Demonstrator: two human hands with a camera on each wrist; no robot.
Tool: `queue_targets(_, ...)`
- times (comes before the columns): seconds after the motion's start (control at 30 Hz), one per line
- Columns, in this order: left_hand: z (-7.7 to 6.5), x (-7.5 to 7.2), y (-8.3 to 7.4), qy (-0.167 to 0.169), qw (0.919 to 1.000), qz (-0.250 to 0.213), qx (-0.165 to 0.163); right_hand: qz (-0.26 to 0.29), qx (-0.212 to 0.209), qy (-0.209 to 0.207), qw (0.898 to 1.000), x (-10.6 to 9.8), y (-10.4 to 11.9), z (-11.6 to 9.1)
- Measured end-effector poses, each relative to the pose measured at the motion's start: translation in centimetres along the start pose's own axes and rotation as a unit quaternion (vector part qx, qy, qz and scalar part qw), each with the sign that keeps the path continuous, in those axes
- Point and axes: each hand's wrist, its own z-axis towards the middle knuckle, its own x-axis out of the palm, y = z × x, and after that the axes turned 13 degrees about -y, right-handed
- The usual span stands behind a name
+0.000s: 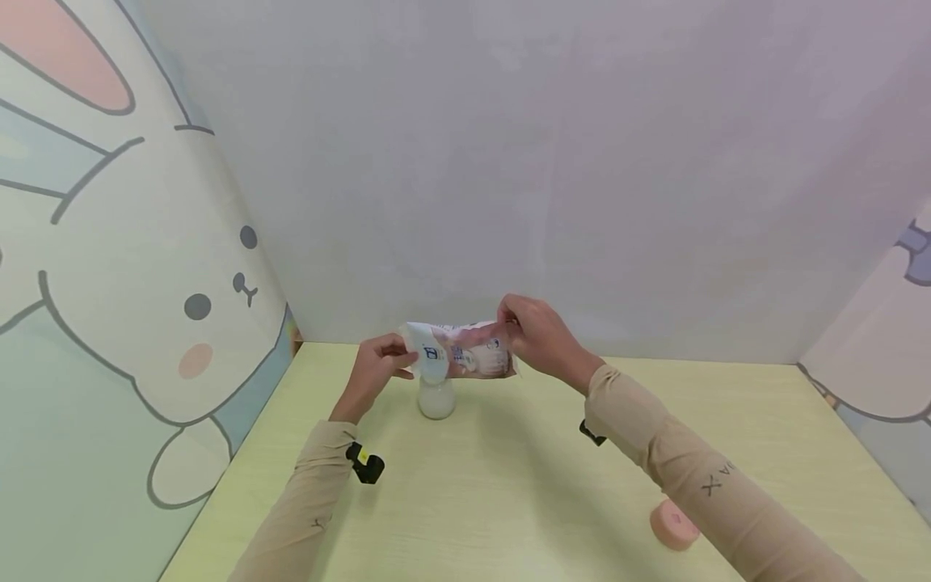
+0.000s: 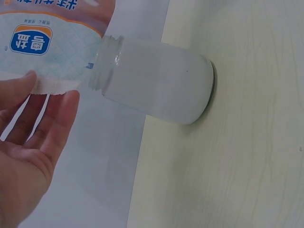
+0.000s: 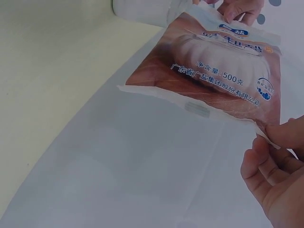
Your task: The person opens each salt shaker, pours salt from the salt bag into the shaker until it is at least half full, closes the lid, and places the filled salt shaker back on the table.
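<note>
A printed salt bag [image 1: 469, 356], marked 500 g, is held stretched above the table between both hands. My left hand [image 1: 372, 370] pinches its left end, thumb [image 2: 19, 89] over the edge. My right hand [image 1: 541, 333] pinches a corner of the other end, as the right wrist view shows beside the bag's brown printed face [image 3: 213, 71]. A glass jar [image 1: 436, 400] without a lid stands upright under the bag's left end. In the left wrist view the jar [image 2: 159, 78] looks whitish inside, its threaded mouth right by the bag. Whether they touch, I cannot tell.
A round pink lid-like piece [image 1: 675, 525] lies on the pale table [image 1: 465, 501] near my right forearm. A grey wall [image 1: 451, 178] rises behind the table, and a rabbit-printed panel [image 1: 145, 267] stands on the left. Black straps' camera mounts [image 1: 366, 465] sit at the wrists.
</note>
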Motion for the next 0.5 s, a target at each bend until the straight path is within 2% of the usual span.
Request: queue_targets(0.5,-0.12,0.01,-0.02,-0.005,1.0,0.0,0.004,0.008,-0.006,-0.021,1.0,0.52,-0.28,-0.2)
